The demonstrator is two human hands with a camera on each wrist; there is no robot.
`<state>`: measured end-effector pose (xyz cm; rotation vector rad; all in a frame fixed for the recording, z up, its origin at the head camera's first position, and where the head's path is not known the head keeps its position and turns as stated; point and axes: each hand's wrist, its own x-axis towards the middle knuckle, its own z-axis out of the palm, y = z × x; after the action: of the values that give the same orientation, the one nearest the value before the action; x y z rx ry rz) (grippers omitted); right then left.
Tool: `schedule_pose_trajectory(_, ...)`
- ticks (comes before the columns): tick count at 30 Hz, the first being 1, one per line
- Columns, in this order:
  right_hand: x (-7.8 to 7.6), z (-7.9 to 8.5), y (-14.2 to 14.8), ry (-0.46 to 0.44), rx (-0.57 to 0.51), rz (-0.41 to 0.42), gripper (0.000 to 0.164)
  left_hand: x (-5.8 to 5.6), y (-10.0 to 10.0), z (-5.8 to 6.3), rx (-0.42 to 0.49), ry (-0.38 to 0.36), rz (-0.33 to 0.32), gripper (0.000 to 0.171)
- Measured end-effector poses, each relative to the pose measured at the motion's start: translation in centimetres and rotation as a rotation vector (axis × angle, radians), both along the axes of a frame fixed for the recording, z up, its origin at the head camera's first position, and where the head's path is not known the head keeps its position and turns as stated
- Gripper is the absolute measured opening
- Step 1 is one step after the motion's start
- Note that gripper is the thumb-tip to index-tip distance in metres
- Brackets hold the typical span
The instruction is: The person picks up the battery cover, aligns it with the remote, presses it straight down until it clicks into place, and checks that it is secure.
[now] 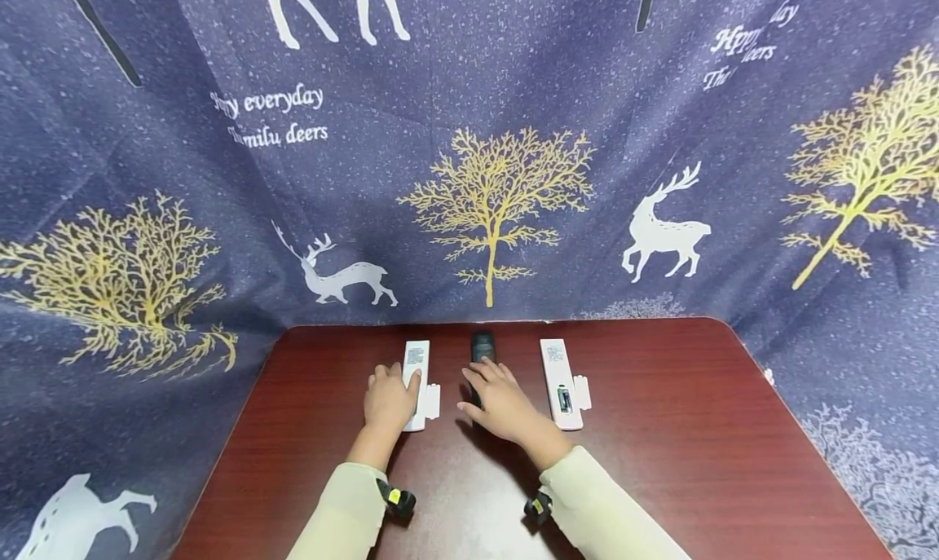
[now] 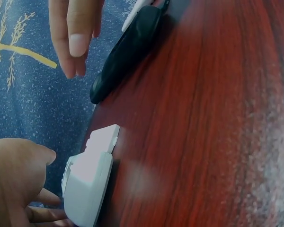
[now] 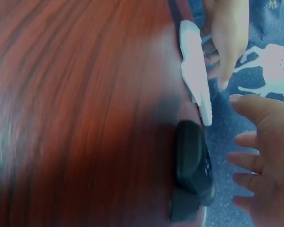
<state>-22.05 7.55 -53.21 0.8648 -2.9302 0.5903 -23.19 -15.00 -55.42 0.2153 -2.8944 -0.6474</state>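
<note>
My left hand [image 1: 390,397] is at the left white remote control [image 1: 416,354], fingers along its left side and thumb over its face. In the left wrist view that thumb is raised off the remote [image 2: 87,189]. A white battery cover [image 1: 433,401] lies against its right side. My right hand [image 1: 504,401] hovers over a black remote control [image 1: 483,346] with fingers spread, hiding most of it. From the right wrist view, the fingers stand apart from the black remote [image 3: 189,151]. To the right lies another white remote control [image 1: 555,364], back up, a battery [image 1: 564,399] in its uncovered compartment.
A second white battery cover [image 1: 583,393] lies beside the right white remote. Everything rests on a reddish-brown table [image 1: 660,429] near its far edge. Behind it hangs a blue cloth [image 1: 455,71] printed with deer and trees. Both wrists wear small black cameras [image 1: 399,501].
</note>
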Motion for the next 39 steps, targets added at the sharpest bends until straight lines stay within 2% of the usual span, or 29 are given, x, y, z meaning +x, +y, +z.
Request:
schedule_pose_trajectory(10, 0.3, 0.1, -1.7, 0.082, 0.020, 0.044, 0.060, 0.1, 0.2, 0.2, 0.010, 0.009, 0.001, 0.059)
schedule_pose_trajectory(16, 0.1, 0.0, -2.5, 0.063, 0.078, 0.040, 0.061, -0.1, 0.2, 0.2, 0.003, 0.018, -0.003, 0.057)
schedule_pose_trajectory(21, 0.1, -0.1, -3.0, 0.045, 0.076, 0.044, 0.062, -0.3, 0.3, 0.0, 0.008, 0.019, 0.001, 0.057)
schedule_pose_trajectory(27, 0.2, -0.3, -3.4, 0.035, 0.111, 0.054, 0.064, -0.3, 0.4, -0.4, 0.016, -0.009, 0.001, 0.058)
schedule_pose_trajectory(33, 0.1, -0.2, -4.0, 0.031, 0.136, 0.074, 0.064, -0.5, 0.3, -0.2, 0.006, -0.021, 0.002, 0.056)
schedule_pose_trajectory(39, -0.3, -0.5, -4.7, 0.008, 0.207, 0.081, 0.066, -0.9, 0.1, -0.1, 0.016, -0.065, 0.015, 0.058)
